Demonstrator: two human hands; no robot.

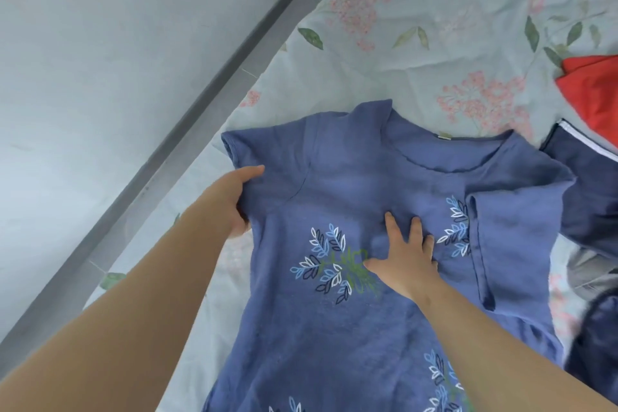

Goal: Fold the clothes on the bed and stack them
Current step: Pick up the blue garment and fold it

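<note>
On bed [418,53]: left hand [234,201] grips shirt [334,328]; right hand [404,261] flat.

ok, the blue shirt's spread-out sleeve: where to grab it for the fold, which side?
Pinch the sleeve at its underarm edge, coming from the person's left, where the left hand grips: that edge lies free, the other sleeve is already folded in, and the right hand pins the blue shirt flat.
</note>
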